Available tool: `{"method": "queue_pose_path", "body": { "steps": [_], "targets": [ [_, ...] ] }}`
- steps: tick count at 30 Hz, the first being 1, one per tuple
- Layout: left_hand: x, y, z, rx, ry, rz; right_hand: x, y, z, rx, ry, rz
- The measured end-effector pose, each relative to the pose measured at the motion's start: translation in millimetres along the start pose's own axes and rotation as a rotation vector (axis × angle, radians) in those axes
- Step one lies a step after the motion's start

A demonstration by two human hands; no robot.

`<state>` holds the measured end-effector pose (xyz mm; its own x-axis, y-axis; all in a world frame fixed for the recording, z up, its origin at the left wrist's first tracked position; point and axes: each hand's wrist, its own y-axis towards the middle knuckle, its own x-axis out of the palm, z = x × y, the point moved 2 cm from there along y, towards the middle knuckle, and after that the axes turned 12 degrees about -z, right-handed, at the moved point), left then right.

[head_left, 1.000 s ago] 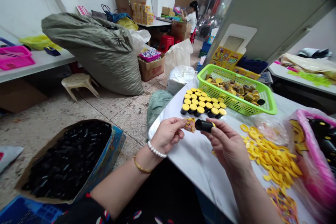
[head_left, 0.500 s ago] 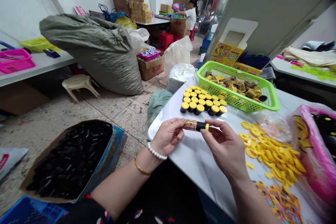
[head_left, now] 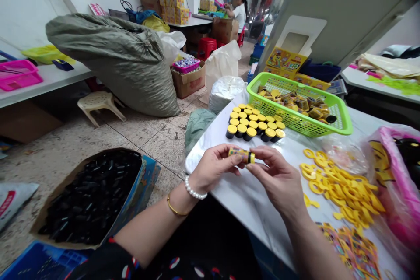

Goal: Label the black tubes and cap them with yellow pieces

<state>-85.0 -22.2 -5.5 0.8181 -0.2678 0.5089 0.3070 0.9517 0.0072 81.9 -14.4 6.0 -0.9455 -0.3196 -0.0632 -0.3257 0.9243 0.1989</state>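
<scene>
White bench (head_left: 249, 201), crowded workshop floor behind. Small labelled tube (head_left: 241, 155) is held above the bench edge, pinched endwise between left hand (head_left: 215, 167) and right hand (head_left: 278, 179) fingers. Risk: label could wrinkle or skew; a slip would drop it floorward.

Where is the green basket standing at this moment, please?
In the head view, the green basket stands on the white table, on the right side beyond both hands, directly behind the cluster of yellow-capped black tubes and in front of the yellow printed boxes.
</scene>
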Motion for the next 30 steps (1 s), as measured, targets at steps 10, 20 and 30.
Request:
{"method": "queue_pose_path", "body": {
  "steps": [10,20,30],
  "targets": [
    [-4,-1,-5,-0.107,-0.054,-0.176,-6,4,11,0.360,0.394,-0.232],
    [-8,6,-5,-0.013,0.069,-0.070,-4,0,5,0.117,-0.041,-0.110],
    [-4,9,-1,0.081,0.120,-0.107,2,-3,13,0.153,-0.095,0.040]
  ]
}}
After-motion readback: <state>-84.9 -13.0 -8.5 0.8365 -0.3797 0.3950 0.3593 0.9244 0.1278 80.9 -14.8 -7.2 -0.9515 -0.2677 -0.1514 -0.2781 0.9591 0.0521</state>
